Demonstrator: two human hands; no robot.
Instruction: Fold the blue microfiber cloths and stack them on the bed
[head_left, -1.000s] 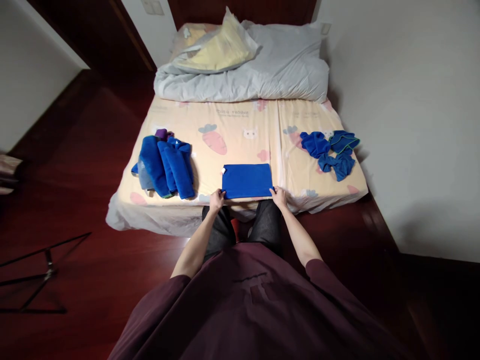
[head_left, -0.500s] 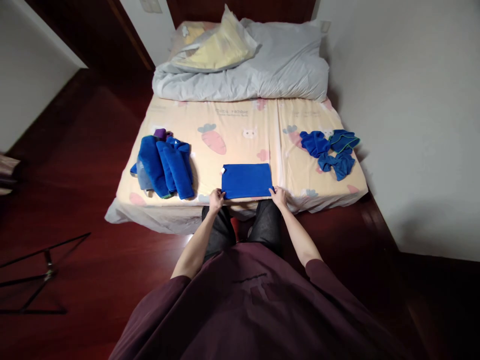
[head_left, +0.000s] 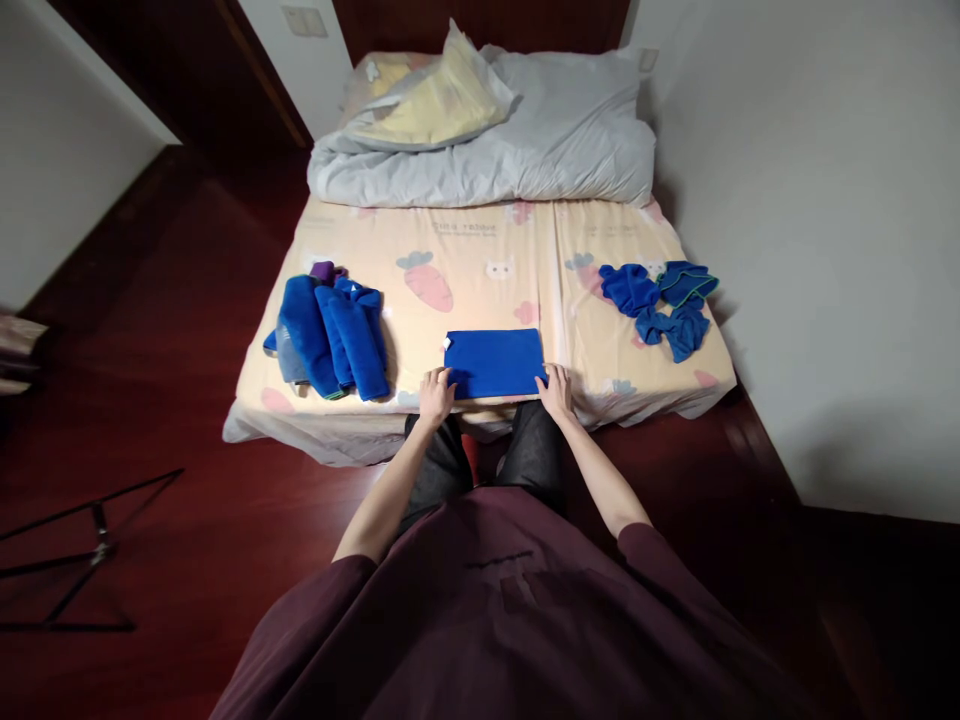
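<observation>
A blue towel (head_left: 493,363), folded into a flat rectangle, lies near the front edge of the bed. A small white tag shows at its far left corner. My left hand (head_left: 436,396) rests at the towel's near left corner, fingers apart, with the thumb at its edge. At the near right corner is my right hand (head_left: 556,391), its fingers also spread and the thumb touching the towel's side. Neither hand grips the cloth.
Rolled blue towels (head_left: 330,335) are heaped on the bed's left side. Several crumpled blue cloths (head_left: 675,333) lie at the right. A grey quilt (head_left: 570,130) and a yellow pillow (head_left: 435,105) are at the back. Black stand legs (head_left: 99,540) stand on the floor at left.
Both hands have loosened from the towel's near corners; their fingers have spread and shifted slightly forward along its sides. The towel stays flat in the same place.
</observation>
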